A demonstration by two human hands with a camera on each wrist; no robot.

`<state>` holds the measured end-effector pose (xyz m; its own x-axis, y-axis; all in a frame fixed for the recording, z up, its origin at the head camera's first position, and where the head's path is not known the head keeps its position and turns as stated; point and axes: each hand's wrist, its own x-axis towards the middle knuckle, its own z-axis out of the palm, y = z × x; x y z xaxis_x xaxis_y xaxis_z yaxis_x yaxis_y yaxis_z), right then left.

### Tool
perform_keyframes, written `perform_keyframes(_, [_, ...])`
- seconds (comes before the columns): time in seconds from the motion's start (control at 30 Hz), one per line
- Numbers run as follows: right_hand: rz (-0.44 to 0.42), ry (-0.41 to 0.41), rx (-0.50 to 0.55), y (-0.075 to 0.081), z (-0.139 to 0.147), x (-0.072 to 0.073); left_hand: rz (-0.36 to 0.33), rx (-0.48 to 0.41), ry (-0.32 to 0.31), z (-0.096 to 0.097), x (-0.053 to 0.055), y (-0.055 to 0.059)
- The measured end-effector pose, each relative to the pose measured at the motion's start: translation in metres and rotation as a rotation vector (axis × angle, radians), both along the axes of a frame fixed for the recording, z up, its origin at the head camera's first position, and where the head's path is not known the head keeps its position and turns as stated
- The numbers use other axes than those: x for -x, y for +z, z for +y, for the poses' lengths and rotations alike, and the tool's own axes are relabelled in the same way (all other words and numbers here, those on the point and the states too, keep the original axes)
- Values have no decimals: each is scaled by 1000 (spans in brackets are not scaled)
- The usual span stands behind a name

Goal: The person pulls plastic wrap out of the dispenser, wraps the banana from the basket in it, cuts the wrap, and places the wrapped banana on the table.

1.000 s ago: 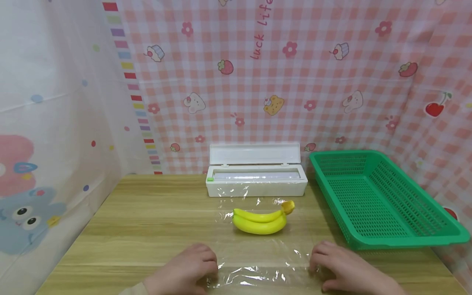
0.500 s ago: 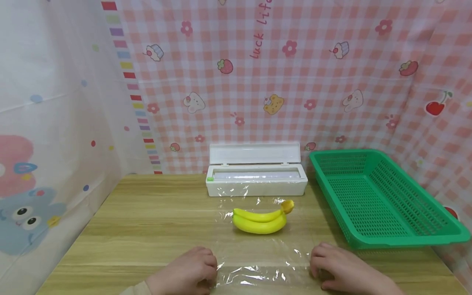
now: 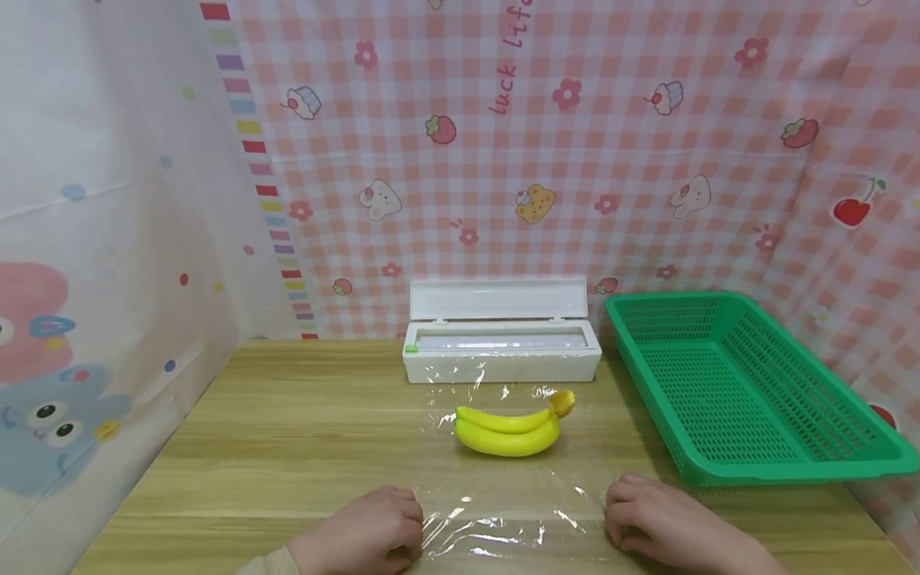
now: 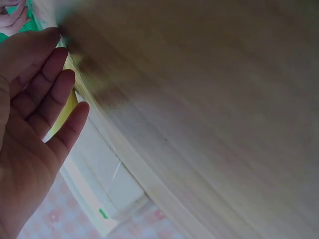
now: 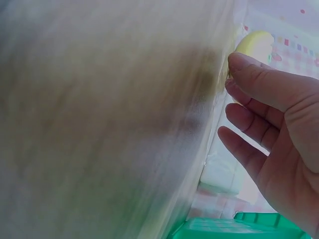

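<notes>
Left grip [image 3: 362,531] and right grip [image 3: 672,523] pinch clear film [image 3: 503,523].

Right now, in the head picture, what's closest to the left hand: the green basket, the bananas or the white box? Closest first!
1. Bananas: ahead and right of the left hand.
2. White box: farther back, behind the bananas.
3. Green basket: way over on the right.

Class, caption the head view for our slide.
Left hand and right hand at the near end of clear film, before bananas and an open white box.
</notes>
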<state>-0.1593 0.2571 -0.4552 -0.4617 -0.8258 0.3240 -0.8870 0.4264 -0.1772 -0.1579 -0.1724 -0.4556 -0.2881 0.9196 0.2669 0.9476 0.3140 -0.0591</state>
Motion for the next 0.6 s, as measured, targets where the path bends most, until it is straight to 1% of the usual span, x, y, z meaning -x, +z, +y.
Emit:
perform_keyframes(0.17, [26, 0, 36, 1, 3, -1, -17, 3, 36, 0, 0, 2])
perform_keyframes(0.23, [16, -2, 51, 2, 4, -1, -30, -9, 60, -1, -1, 3])
perform_keyframes(0.43, [-18, -16, 78, 5, 7, 0, -84, -66, 131, -7, -2, 6])
perform_keyframes(0.5, [-30, -27, 87, 6, 8, 1, -110, -93, 145, -8, -1, 8])
perform_keyframes(0.6, [-17, -35, 120, 8, 8, 4, -133, -147, 156, -9, 0, 11])
